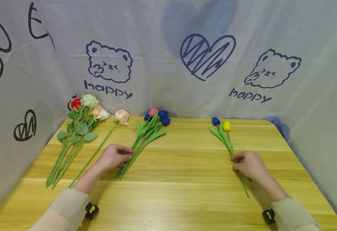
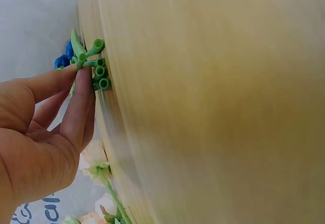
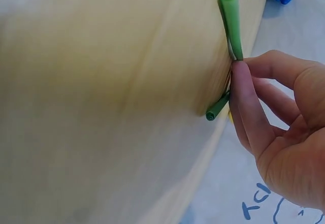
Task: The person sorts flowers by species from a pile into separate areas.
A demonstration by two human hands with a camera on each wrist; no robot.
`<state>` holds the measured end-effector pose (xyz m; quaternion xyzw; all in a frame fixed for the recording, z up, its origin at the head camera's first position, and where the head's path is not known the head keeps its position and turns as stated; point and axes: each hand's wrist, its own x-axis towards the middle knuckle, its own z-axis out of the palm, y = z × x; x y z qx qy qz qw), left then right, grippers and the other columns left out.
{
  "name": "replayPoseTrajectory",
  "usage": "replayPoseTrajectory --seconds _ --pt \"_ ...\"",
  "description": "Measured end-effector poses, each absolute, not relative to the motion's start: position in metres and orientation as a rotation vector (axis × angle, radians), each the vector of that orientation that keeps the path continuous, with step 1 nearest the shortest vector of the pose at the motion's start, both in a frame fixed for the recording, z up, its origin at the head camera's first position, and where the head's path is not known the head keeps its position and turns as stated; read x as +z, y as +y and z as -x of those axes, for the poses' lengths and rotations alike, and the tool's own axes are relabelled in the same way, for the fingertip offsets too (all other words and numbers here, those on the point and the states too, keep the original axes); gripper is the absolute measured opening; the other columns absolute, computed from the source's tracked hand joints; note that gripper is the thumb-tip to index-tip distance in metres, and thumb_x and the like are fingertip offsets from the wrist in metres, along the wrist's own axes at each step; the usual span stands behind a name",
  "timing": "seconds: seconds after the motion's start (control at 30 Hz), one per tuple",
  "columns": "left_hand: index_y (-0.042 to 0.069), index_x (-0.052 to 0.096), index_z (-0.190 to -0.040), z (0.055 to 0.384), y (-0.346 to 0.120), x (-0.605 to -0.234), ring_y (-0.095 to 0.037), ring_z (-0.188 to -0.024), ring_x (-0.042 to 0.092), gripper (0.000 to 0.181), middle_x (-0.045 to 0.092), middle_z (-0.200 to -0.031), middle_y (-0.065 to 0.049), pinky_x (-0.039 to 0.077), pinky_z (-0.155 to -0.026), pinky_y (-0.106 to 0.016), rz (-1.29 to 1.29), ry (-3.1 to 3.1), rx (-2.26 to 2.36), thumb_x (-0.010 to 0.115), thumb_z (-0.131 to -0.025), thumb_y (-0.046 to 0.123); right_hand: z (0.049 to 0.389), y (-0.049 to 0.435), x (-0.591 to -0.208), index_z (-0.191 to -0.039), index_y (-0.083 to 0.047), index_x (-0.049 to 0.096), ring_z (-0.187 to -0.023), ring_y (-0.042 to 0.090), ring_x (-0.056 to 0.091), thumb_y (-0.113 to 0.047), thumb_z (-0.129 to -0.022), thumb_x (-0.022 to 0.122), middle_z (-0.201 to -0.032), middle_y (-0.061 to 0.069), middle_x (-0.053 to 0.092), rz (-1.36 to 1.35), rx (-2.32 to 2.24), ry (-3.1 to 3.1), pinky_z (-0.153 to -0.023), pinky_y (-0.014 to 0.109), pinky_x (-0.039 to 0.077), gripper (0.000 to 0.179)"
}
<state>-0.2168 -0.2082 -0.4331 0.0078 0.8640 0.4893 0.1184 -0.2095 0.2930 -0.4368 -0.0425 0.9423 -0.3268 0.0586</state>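
My left hand (image 1: 113, 157) is over a bunch of artificial tulips (image 1: 140, 141), one pink and several blue. In the left wrist view its thumb and fingers pinch one green stem (image 2: 81, 59), while the other stem ends (image 2: 100, 72) lie close beside on the wood. My right hand (image 1: 250, 165) is at a blue tulip (image 1: 215, 121) and a yellow tulip (image 1: 227, 126), whose stems cross near the fingertips. Its thumb and fingers pinch one tulip stem (image 3: 232, 26); a second stem (image 3: 218, 107) runs behind the fingers. Which flower heads the pinched stems bear, I cannot tell.
Red, pale green, peach and white roses (image 1: 79, 134) lie bunched at the table's left. A single pale pink rose (image 1: 122, 116) lies between them and the tulips, its stem passing under the left forearm. The wooden table (image 1: 182, 192) backs onto a printed cloth (image 1: 162, 86).
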Motion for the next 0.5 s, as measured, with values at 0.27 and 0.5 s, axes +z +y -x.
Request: replayPoseTrajectory --seconds 0.27,0.5 --pt "-0.004 0.074 -0.121 0.2174 -0.205 -0.4325 -0.027 -0.093 0.073 0.024 0.072 -0.112 -0.018 0.065 -0.074 -0.038 -0.053 2.545 1.402 0.069 -0.099 0.002 0.2074 0.2978 -0.434 -0.116 0.004 0.075 -0.076 0.02 0.072 -0.005 -0.093 0.072 -0.105 0.019 0.072 0.104 -1.06 2.812 -0.061 0.033 0.062 0.025" --pt "-0.005 0.073 -0.121 0.2165 -0.2047 -0.4302 -0.026 -0.093 0.072 0.024 0.071 -0.11 -0.018 0.064 -0.073 -0.038 -0.063 2.555 1.385 0.068 -0.099 0.001 0.2074 0.3013 -0.431 -0.121 0.005 0.073 -0.068 0.02 0.072 -0.006 -0.094 0.071 -0.115 0.026 0.071 0.08 -1.099 2.785 -0.06 0.035 0.062 0.029"
